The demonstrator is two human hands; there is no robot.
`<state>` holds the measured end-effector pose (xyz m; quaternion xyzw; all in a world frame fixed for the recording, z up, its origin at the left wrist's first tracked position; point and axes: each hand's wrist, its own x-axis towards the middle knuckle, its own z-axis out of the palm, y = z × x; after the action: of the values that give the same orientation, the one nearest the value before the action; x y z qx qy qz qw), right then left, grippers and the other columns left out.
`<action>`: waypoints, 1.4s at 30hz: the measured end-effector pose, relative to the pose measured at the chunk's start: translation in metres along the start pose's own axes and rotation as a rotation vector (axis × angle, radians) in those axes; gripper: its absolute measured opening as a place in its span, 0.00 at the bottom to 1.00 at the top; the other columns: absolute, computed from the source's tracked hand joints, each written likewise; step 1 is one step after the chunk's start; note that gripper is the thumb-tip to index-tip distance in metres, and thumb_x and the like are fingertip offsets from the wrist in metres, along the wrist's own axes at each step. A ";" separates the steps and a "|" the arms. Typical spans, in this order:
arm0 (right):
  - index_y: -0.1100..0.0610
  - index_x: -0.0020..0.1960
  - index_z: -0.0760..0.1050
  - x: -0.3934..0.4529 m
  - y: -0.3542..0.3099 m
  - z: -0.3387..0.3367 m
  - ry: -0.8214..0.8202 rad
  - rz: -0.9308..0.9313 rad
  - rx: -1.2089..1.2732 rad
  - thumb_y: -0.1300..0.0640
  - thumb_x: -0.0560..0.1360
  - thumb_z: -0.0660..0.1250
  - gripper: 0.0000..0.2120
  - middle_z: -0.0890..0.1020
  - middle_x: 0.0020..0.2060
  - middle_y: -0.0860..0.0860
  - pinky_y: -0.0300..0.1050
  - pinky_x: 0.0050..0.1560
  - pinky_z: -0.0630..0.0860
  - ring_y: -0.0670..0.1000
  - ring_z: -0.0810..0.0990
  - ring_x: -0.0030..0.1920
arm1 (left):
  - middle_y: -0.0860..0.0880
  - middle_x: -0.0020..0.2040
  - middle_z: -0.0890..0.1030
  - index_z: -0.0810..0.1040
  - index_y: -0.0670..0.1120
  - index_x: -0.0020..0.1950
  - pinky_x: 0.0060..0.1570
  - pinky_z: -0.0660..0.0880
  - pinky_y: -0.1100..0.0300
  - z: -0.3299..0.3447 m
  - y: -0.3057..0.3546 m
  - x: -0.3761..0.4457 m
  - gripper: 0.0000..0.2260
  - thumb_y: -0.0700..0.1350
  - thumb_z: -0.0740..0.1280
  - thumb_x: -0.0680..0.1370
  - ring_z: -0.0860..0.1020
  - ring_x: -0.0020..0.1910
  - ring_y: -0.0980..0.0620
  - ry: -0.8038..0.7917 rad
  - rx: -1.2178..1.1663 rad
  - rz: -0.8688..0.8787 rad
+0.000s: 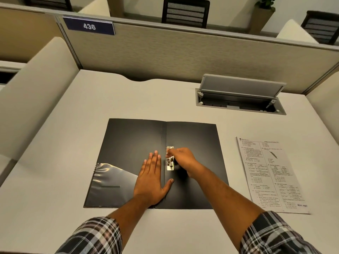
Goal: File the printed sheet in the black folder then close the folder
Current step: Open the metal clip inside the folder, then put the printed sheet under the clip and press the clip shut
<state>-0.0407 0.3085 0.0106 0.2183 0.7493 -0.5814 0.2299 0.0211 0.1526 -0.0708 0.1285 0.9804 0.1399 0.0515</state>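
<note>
The black folder [198,142] lies spread open flat on the desk in front of me. A clear plastic pocket [111,180] covers the lower part of its left half. A metal clip [170,162] sits just right of the spine. My left hand [152,178] presses flat on the left half beside the spine, fingers spread. My right hand [181,158] has its fingers closed on the clip's lever. The printed sheet [271,173] lies face up on the desk to the right of the folder, apart from it.
An open cable hatch [240,96] with a raised grey lid sits at the back right of the desk [64,226]. A beige partition [165,57] with a "436" label [89,26] bounds the far edge. Curved side dividers stand left and right.
</note>
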 end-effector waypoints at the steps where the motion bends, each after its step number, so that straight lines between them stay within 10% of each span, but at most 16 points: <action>1: 0.56 0.48 0.85 0.002 -0.004 0.000 0.000 -0.002 0.023 0.46 0.80 0.67 0.15 0.88 0.43 0.49 0.45 0.44 0.79 0.51 0.85 0.43 | 0.49 0.81 0.38 0.39 0.48 0.81 0.78 0.44 0.49 0.000 0.000 0.000 0.43 0.74 0.45 0.76 0.38 0.80 0.49 0.001 -0.003 0.000; 12: 0.52 0.50 0.83 0.043 -0.020 -0.006 0.053 -0.045 -0.095 0.45 0.82 0.61 0.15 0.84 0.47 0.50 0.47 0.54 0.77 0.53 0.81 0.51 | 0.50 0.81 0.36 0.35 0.49 0.80 0.78 0.42 0.50 0.002 -0.002 0.001 0.44 0.75 0.43 0.75 0.35 0.79 0.49 -0.024 -0.023 -0.006; 23: 0.48 0.65 0.78 0.022 -0.008 -0.031 0.084 -0.087 0.016 0.44 0.83 0.59 0.16 0.77 0.44 0.44 0.39 0.41 0.69 0.45 0.75 0.45 | 0.51 0.81 0.36 0.36 0.49 0.80 0.75 0.36 0.54 -0.009 -0.003 0.003 0.45 0.76 0.44 0.74 0.36 0.79 0.50 -0.078 0.001 -0.005; 32: 0.50 0.54 0.79 -0.006 0.031 -0.098 0.034 -0.149 -0.024 0.45 0.83 0.62 0.12 0.83 0.40 0.48 0.35 0.37 0.72 0.44 0.79 0.37 | 0.48 0.82 0.47 0.46 0.45 0.81 0.77 0.39 0.50 -0.034 0.021 0.008 0.46 0.73 0.53 0.74 0.43 0.81 0.48 -0.017 0.072 -0.043; 42: 0.56 0.60 0.81 -0.014 0.086 -0.231 0.235 -0.238 -0.281 0.53 0.82 0.66 0.11 0.84 0.54 0.50 0.49 0.59 0.81 0.52 0.83 0.54 | 0.47 0.80 0.58 0.57 0.46 0.79 0.76 0.47 0.52 -0.025 0.174 0.042 0.32 0.54 0.65 0.79 0.50 0.80 0.46 0.102 -0.141 0.042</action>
<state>0.0009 0.5518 0.0028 0.1604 0.8651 -0.4648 0.0986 0.0185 0.3184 -0.0003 0.1378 0.9666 0.2160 0.0073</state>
